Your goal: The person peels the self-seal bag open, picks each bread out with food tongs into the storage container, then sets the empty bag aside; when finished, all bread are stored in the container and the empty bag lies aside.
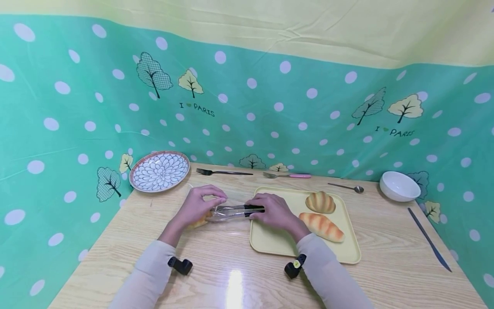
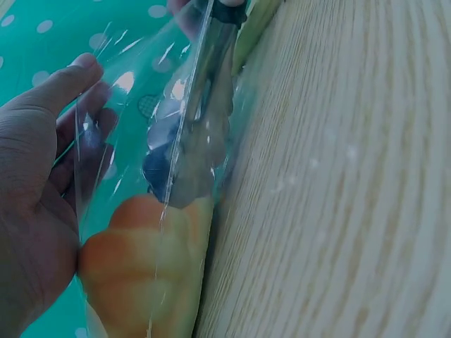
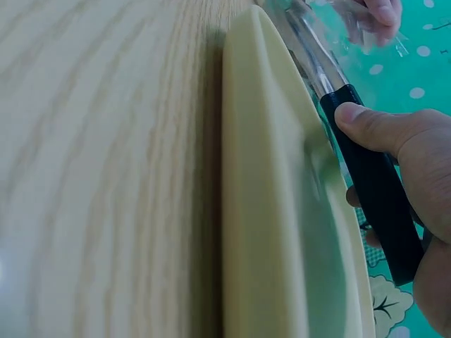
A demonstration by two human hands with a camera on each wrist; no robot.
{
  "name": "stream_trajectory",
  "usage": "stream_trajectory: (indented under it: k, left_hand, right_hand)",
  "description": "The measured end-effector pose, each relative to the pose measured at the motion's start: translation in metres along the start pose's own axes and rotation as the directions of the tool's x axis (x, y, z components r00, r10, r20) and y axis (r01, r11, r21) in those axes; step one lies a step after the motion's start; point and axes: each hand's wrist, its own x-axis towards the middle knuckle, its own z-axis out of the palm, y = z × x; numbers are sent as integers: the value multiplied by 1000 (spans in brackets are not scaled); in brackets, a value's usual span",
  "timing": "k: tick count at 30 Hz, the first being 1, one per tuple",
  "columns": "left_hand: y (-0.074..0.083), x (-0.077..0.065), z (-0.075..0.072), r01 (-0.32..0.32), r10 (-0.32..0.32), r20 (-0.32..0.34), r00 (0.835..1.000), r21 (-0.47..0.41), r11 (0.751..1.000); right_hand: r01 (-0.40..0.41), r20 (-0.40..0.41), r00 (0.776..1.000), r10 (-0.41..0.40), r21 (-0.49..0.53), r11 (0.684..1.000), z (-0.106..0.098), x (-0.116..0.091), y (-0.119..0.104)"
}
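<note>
My right hand [image 1: 274,210] grips the black handle of metal tongs [image 3: 373,190] over the left part of the yellow tray [image 1: 270,244]. The tongs' scalloped ends reach into a clear plastic bag [image 2: 127,134]. A golden-brown bread roll [image 2: 144,260] lies in the bag, just beyond the tongs' ends. My left hand [image 1: 197,206] holds the bag's side between thumb and fingers, seen through the film in the left wrist view. In the head view this hand covers most of the roll. On the tray rest a long bread [image 1: 322,226] and a rounded ridged bread [image 1: 320,202].
A patterned plate [image 1: 160,171] stands at the back left. Along the back lie a black fork [image 1: 224,172], a pink-handled fork [image 1: 287,175] and a spoon [image 1: 347,187]. To the right are a white bowl [image 1: 399,187] and a dark knife [image 1: 429,239]. A green curtain [image 1: 251,98] borders the table.
</note>
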Motion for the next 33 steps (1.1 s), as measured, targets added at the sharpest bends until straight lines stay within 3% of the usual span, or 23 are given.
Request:
stream_trajectory:
  k: [14, 26, 33]
  left_hand:
    - [-2, 0, 0, -34, 34, -8, 999, 19, 999]
    - [-1, 1, -1, -9, 9, -5, 1000, 10, 1000]
    - [1, 2, -2, -2, 2, -17, 1000, 19, 1000]
  right_hand:
    - [-37, -4, 999, 37, 12, 999, -13, -14, 12]
    - [24, 53, 998, -25, 11, 1000, 5, 6, 1]
    - [17, 20, 1000, -17, -8, 1000, 7, 8, -4]
